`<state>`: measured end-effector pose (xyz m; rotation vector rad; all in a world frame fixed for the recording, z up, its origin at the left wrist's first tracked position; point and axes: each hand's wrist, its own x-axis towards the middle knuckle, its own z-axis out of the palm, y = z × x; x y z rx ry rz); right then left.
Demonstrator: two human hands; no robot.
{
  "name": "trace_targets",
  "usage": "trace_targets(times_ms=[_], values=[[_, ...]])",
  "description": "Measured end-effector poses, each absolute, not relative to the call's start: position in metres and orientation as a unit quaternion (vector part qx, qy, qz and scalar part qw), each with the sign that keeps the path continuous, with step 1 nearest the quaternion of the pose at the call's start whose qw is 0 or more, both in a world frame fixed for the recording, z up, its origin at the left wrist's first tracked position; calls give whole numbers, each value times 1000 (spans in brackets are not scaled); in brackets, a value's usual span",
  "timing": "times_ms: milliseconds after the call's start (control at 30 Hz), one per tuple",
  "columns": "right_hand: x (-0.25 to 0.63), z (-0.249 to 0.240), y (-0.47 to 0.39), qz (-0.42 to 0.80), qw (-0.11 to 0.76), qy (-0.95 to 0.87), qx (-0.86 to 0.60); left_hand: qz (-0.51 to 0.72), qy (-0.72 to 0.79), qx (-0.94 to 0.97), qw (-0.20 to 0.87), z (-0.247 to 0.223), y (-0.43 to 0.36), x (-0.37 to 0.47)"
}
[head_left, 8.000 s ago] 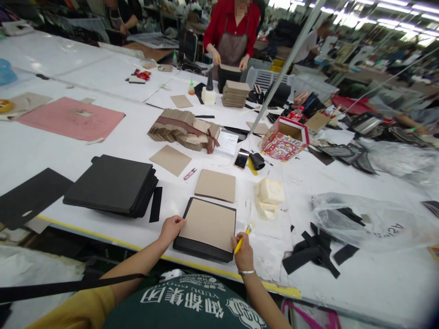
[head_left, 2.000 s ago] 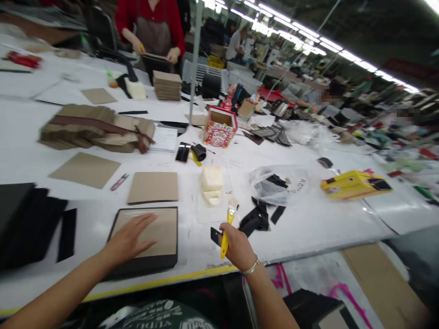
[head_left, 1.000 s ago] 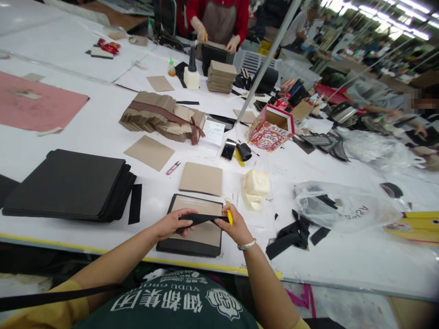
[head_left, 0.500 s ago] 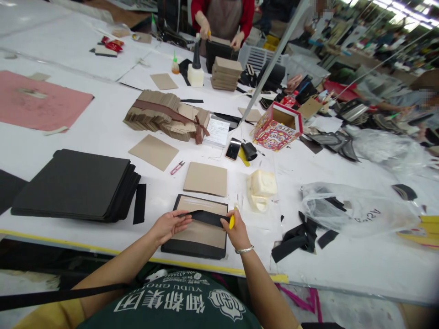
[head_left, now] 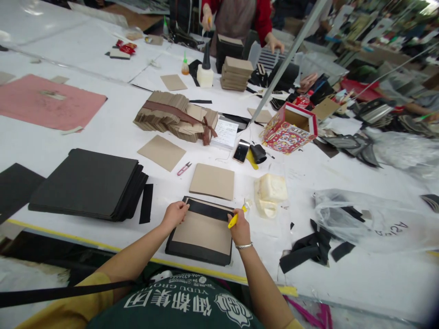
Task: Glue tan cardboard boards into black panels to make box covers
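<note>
A black strip [head_left: 208,209] lies across the upper part of a beige board [head_left: 202,232], which sits on a black backing sheet [head_left: 195,254] at the table's front edge. My left hand [head_left: 175,214] pinches the strip's left end. At its right end, the fingers of my right hand [head_left: 241,230] touch the strip while also gripping a yellow-handled brush [head_left: 236,218], its tip pointing away from me. Just beyond the work lies another beige board [head_left: 211,181].
Left stands a stack of black sheets [head_left: 85,183] beside a loose black strip [head_left: 146,203]. Pink snips [head_left: 184,168], a phone [head_left: 241,151] and a cream plastic container [head_left: 270,189] lie farther back. Black scraps [head_left: 302,253] and a clear bag [head_left: 370,219] are right. A co-worker [head_left: 236,23] stands opposite.
The strip, earlier lifted and bowed between my hands, now lies flat along the board's upper part. My left hand has gone from spread fingers to a pinch. The view has shifted slightly left.
</note>
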<state>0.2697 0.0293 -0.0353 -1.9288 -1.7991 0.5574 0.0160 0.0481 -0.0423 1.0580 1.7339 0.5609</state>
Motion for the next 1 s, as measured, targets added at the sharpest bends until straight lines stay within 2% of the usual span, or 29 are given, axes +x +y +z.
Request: trace_targets(times_ms=[133,267,1000], values=[[270,-44,36,177,220,-655,-701,205,735,522,382,-44,52,16],[271,-54,38,157,218,-657,-704,177,739,560,332,-44,54,17],[268,-64,39,151,181,-650,-722,106,746,576,317,-45,57,21]])
